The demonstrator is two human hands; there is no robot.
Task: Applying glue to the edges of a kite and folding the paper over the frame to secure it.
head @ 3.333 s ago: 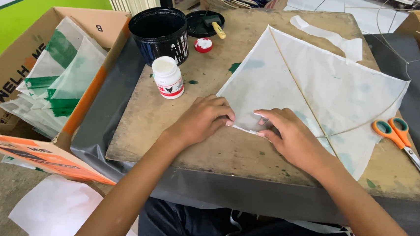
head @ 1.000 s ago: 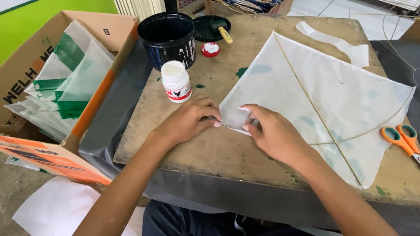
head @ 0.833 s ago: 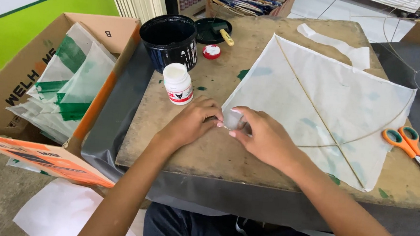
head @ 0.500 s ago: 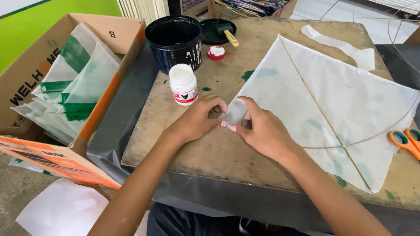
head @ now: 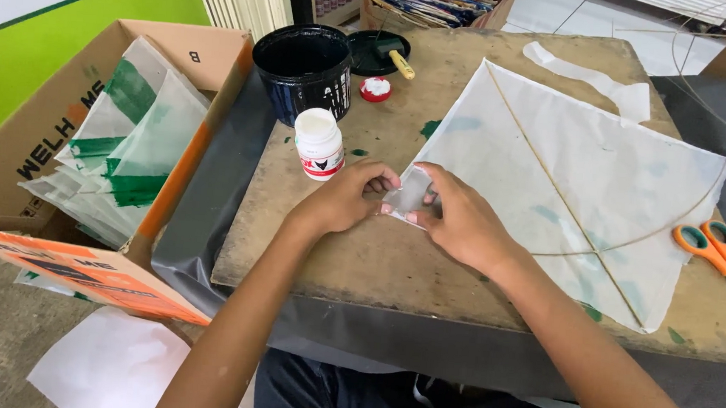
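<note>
Both my hands meet at the corner of the white paper kite on the worktop. My left hand and right hand pinch the folded corner with narrow fingers, just beside the white glue bottle.

Kite corner partly hidden between both hands' fingers, scissors blades cut off at 3 o'clock, cardboard box cropped at 9 o'clock.

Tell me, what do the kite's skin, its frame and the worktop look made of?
Kite skin: thin translucent paper or plastic film; the stained board shows through.
Frame sticks: slim pale strips, probably bamboo.
Worktop: bare matte wood board, green-stained, worn.
</note>
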